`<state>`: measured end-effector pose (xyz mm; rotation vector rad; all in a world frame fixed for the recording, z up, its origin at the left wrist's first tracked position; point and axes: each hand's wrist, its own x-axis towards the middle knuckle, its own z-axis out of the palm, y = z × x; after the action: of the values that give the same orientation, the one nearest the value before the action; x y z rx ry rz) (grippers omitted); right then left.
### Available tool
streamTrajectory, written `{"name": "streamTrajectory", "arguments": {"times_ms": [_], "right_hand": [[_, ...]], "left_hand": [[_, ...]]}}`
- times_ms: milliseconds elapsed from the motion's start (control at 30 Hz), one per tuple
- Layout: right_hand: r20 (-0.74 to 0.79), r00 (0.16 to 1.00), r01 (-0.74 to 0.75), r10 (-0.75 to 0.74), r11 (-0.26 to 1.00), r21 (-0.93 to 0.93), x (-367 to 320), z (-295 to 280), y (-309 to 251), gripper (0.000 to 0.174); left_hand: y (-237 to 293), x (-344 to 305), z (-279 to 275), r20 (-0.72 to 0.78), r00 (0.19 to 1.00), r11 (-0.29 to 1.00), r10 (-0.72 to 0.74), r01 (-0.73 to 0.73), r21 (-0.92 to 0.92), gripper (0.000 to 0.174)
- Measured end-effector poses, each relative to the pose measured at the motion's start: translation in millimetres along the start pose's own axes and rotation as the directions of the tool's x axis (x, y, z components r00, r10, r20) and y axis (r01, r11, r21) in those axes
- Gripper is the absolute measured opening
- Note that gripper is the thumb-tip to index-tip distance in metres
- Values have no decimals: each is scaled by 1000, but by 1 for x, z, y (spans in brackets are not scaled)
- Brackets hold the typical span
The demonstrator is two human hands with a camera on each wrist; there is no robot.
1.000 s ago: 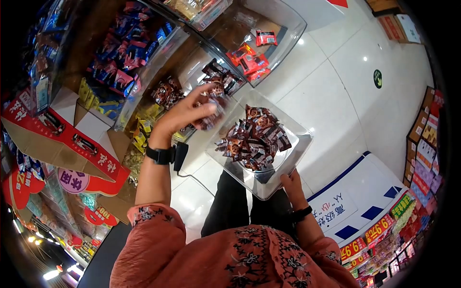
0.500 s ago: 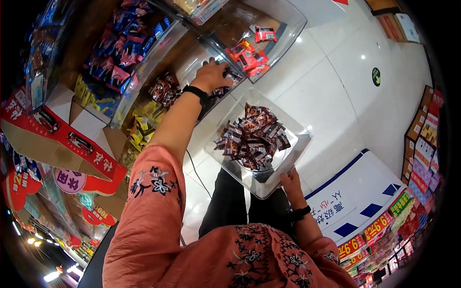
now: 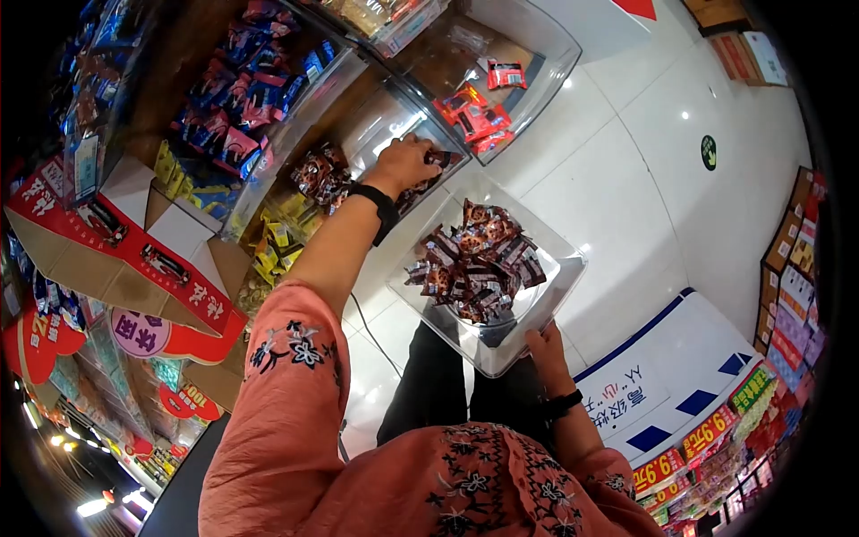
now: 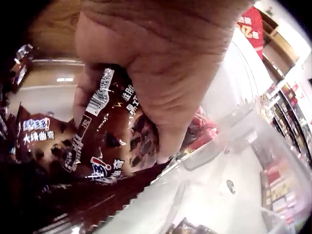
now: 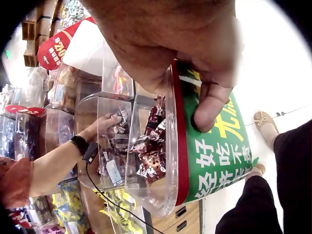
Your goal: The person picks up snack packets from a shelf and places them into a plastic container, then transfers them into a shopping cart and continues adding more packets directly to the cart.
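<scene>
The likeliest slip, we judge, is at the left grip. Its fingers are curled round a bunch of brown snack packets inside the display bin. The wrappers are glossy and overlap loosely, so one at the edge of the bunch could slide out on the way over the bin's wall and drop to the tiled floor.

A second risk sits with the right grip. It holds the clear tray by its near corner alone, with the thumb pressed on the green label; how the fingers lie beneath, we cannot tell. The heap of packets lies beyond that hold, so a nudge from the other arm could tip the tray away from the grip and spill it.

The held packets lie under the left grip's palm, between thumb and fingers, with their ends sticking out below. More loose ones lie just beside and beneath it in the bin. The tray's heap is near, below and to the right of that grip, and just ahead of the right grip.
</scene>
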<state>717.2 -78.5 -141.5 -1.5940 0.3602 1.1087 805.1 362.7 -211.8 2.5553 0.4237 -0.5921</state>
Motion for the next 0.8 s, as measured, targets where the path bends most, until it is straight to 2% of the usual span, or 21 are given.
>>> {"name": "streamTrajectory", "arguments": {"times_ms": [67,100,133,200,233,267,300,333,400,467,500,533,600,667,700,800], "right_hand": [[0,998,56,-56,998,-4,2,-4,12,36],[2,999,39,-39,999,-18,-1,-4,9,37],[5,1000,24,-24,999,-32,-3,-3,1,38],[28,1000,9,-7,998,-55,-4,-4,-4,42],[48,999,10,-7,998,-63,-4,-6,-3,46],[69,998,11,-6,998,-70,-4,-8,-2,51],[65,997,33,-29,997,-70,-4,-8,0,51],[61,997,56,-51,996,-70,-3,-9,3,50],[53,996,79,-75,995,-63,-1,-10,10,50],[42,996,81,-79,996,-48,3,-10,16,51],[54,996,67,-65,997,-42,3,-11,15,51],[64,997,50,-48,998,-38,3,-12,14,52],[65,998,25,-21,998,-50,0,-14,11,52],[61,998,14,-9,996,-85,0,-12,5,51],[55,998,29,-24,996,-87,2,-14,9,51],[34,999,41,-38,997,-66,4,-16,22,51]], "left_hand": [[-14,1,2,-40,999,998,27,-29,-53,56],[-27,5,7,-86,996,996,23,-30,-87,56],[-28,-1,-10,-27,999,981,-44,38,-191,64],[-25,-26,-36,-26,982,781,-186,132,-610,67],[-25,-37,-49,24,977,652,-211,159,-742,66],[-24,-49,-60,77,971,500,-227,184,-846,66],[-20,-63,-64,-61,953,553,-298,120,-824,63],[-4,-83,-82,21,975,461,-222,124,-879,60],[26,-115,-91,79,970,497,-229,186,-847,55],[60,-141,-92,173,980,508,-93,197,-839,56],[61,-143,-80,105,993,690,60,35,-723,56],[62,-148,-71,134,989,655,65,59,-753,61],[42,-136,-59,-55,998,707,-19,-26,-707,67],[14,-123,-65,-225,974,931,17,-98,-352,75],[-3,-115,-59,-165,986,965,11,-54,-256,83],[-41,-96,-31,78,997,988,12,0,-152,88]]}}
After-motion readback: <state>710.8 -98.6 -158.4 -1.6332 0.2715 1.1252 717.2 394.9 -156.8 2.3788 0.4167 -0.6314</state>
